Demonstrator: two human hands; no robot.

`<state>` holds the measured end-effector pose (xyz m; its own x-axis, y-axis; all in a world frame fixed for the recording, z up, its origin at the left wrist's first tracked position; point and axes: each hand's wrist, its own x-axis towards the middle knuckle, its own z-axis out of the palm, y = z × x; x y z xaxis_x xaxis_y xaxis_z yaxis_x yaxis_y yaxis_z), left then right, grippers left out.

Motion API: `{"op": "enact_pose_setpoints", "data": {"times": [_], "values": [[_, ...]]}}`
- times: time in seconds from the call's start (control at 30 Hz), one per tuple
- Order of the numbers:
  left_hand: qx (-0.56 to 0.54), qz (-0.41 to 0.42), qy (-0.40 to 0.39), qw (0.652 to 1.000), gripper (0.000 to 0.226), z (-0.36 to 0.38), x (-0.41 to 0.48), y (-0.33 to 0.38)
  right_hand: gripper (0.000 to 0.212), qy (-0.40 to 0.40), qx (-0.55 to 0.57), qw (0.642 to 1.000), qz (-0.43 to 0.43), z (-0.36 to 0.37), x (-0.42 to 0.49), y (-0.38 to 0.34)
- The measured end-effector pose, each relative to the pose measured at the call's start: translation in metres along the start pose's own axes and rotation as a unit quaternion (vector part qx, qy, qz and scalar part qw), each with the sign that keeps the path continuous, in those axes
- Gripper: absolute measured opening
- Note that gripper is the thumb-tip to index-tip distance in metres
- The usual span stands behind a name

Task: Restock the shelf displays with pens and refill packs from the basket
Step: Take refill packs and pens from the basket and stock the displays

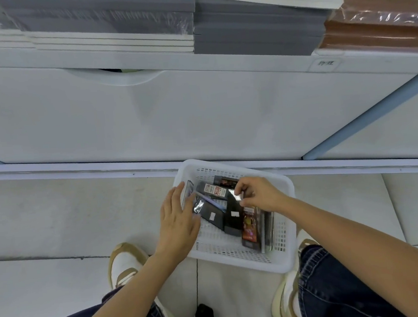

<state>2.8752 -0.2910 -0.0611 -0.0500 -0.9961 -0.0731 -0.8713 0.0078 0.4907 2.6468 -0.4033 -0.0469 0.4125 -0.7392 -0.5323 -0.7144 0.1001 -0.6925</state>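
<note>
— What are the hands doing?
— The left hand (177, 218) is flat, fingers straight and close together. It lies over the packs at the left side of the white basket (289, 227). Its fingertips touch a clear-wrapped pack (189, 188) leaning at that wall, and it grips nothing.
— And the other?
— The right hand (258, 194) has its fingers curled. Thumb and forefinger pinch the upper end of a black pack (234, 217) in the middle of the heap.
— What else lies in there?
— A red-and-white labelled pack (213, 189) toward the far wall. An orange pack (249, 227) stands on edge along the right wall, with more packs behind it that I cannot tell apart.
— Where does the basket sit?
— On the tiled floor (57, 220), between 2 tan-and-white shoes (126, 265), close against the foot of a white cabinet (174, 116).
— And on top of that?
— Stacks of grey notebooks (255, 29), and at the right 1 brown stack (377, 27) wrapped in film.
</note>
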Motion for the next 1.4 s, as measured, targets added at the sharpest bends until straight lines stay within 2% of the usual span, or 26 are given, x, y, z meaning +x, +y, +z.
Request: {"op": "enact_pose_setpoints", "data": {"times": [0.03, 0.07, 0.13, 0.2, 0.27, 0.37, 0.47, 0.57, 0.6, 0.7, 0.77, 0.83, 0.97, 1.1, 1.17, 1.27, 1.33, 1.4], "values": [[-0.069, -0.012, 0.003, 0.998, 0.055, 0.000, 0.005, 0.009, 0.027, -0.007, 0.027, 1.000, -0.014, -0.003, -0.001, -0.007], [-0.171, -0.052, -0.032, 0.983, 0.057, -0.002, 0.012, 0.019, 0.027, -0.013, 0.051, 0.998, -0.030, -0.006, -0.002, -0.014], [-0.383, -0.142, -0.133, 0.903, 0.065, -0.002, 0.023, 0.040, 0.026, -0.023, 0.088, 0.994, -0.060, -0.008, -0.004, -0.027], [-0.486, -0.190, -0.182, 0.833, 0.059, 0.003, 0.031, 0.052, 0.028, -0.029, 0.120, 0.989, -0.075, -0.009, -0.006, -0.037], [-0.522, -0.207, -0.196, 0.804, 0.043, 0.009, 0.035, 0.056, 0.030, -0.025, 0.135, 0.987, -0.078, -0.010, -0.009, -0.039], [-0.527, -0.208, -0.206, 0.798, 0.021, 0.018, 0.038, 0.054, 0.029, -0.018, 0.155, 0.985, -0.068, -0.010, -0.016, -0.029], [-0.515, -0.224, -0.220, 0.798, 0.018, 0.023, 0.039, 0.055, 0.023, 0.023, 0.179, 0.983, -0.039, -0.004, -0.021, -0.013], [-0.483, -0.231, -0.187, 0.824, 0.009, 0.025, 0.036, 0.046, 0.016, 0.125, 0.071, 0.989, 0.019, 0.006, -0.024, 0.007], [-0.471, -0.238, -0.176, 0.831, 0.007, 0.024, 0.034, 0.042, 0.022, 0.134, 0.026, 0.989, 0.054, 0.012, -0.026, 0.015], [-0.454, -0.261, -0.170, 0.834, 0.008, 0.026, 0.027, 0.032, 0.056, 0.094, -0.079, 0.980, 0.159, 0.039, -0.030, 0.031], [-0.455, -0.274, -0.168, 0.831, 0.011, 0.029, 0.023, 0.030, 0.066, 0.098, -0.133, 0.972, 0.164, 0.058, -0.027, 0.032], [-0.465, -0.277, -0.165, 0.825, 0.014, 0.029, 0.020, 0.029, 0.066, 0.124, -0.147, 0.968, 0.160, 0.073, -0.022, 0.030], [-0.469, -0.268, -0.161, 0.826, 0.015, 0.030, 0.016, 0.026, 0.056, 0.141, -0.044, 0.976, 0.159, 0.086, -0.011, 0.027], [-0.470, -0.282, -0.150, 0.823, 0.016, 0.027, 0.019, 0.019, 0.037, 0.080, -0.093, 0.982, 0.142, 0.079, 0.001, 0.027], [-0.469, -0.288, -0.140, 0.823, 0.015, 0.025, 0.020, 0.017, 0.030, 0.050, -0.059, 0.989, 0.127, 0.067, 0.003, 0.025], [-0.492, -0.297, -0.143, 0.806, 0.025, 0.018, 0.023, 0.022, 0.027, 0.013, 0.111, 0.989, 0.096, 0.039, 0.002, 0.016], [-0.520, -0.293, -0.158, 0.786, 0.038, 0.010, 0.026, 0.030, 0.034, 0.010, 0.240, 0.968, 0.075, 0.021, 0.000, 0.001], [-0.572, -0.282, -0.174, 0.751, 0.051, -0.001, 0.030, 0.041, 0.038, 0.003, 0.343, 0.938, 0.041, 0.008, -0.003, -0.016]]}}
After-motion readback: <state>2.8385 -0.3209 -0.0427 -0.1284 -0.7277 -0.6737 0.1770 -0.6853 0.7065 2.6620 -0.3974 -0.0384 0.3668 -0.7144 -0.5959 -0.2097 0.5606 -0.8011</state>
